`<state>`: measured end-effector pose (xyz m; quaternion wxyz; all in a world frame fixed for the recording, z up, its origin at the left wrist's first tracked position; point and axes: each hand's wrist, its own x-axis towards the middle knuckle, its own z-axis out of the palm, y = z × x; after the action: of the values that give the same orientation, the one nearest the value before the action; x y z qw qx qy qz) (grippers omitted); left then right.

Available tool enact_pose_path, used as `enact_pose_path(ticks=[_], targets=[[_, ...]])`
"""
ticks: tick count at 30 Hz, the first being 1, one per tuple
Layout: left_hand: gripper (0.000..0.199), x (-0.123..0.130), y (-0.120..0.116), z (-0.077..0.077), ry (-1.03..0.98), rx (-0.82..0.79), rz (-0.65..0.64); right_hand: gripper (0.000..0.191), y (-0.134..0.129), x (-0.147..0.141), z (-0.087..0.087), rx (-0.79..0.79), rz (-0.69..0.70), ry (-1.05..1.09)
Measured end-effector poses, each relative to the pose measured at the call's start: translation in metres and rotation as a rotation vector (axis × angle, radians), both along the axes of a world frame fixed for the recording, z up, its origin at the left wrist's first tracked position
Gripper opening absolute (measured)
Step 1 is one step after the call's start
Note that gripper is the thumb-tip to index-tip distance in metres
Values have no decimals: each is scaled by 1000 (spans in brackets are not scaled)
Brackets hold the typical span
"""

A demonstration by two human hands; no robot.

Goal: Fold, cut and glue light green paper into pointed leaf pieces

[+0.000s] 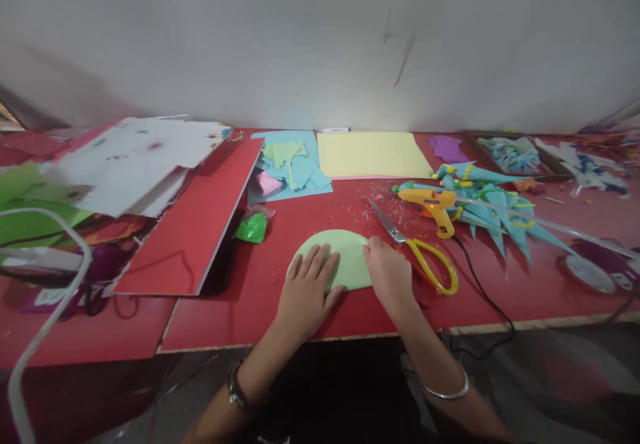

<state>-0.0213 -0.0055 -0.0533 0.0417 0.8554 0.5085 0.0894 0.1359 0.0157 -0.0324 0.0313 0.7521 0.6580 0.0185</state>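
A pale green rounded paper piece (353, 264) lies on the red table (280, 311) in front of me. My left hand (309, 287) rests flat on its left part, fingers spread. At the paper's right edge is my right hand (389, 276), its fingers curled together on the edge. Just beyond my right hand lie scissors (434, 264) with yellow handles, blades partly apart and pointing up-left. A yellow glue gun (433, 205) sits behind them, with a long clear stick in its rear.
Blue cone shapes (500, 221) lie at right near a tray of scraps (515, 156). Yellow sheets (373, 154) and blue paper pieces (300, 171) are at the back. A green packet (253, 228), a red board (193, 231) and white sheets (135, 164) are at left.
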Motion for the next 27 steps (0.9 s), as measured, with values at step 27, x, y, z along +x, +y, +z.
enact_pose_path(ticks=[27], targets=[[43,-28,-6,-1,82,29,115,22,4,-2,0,-35,14,-5]])
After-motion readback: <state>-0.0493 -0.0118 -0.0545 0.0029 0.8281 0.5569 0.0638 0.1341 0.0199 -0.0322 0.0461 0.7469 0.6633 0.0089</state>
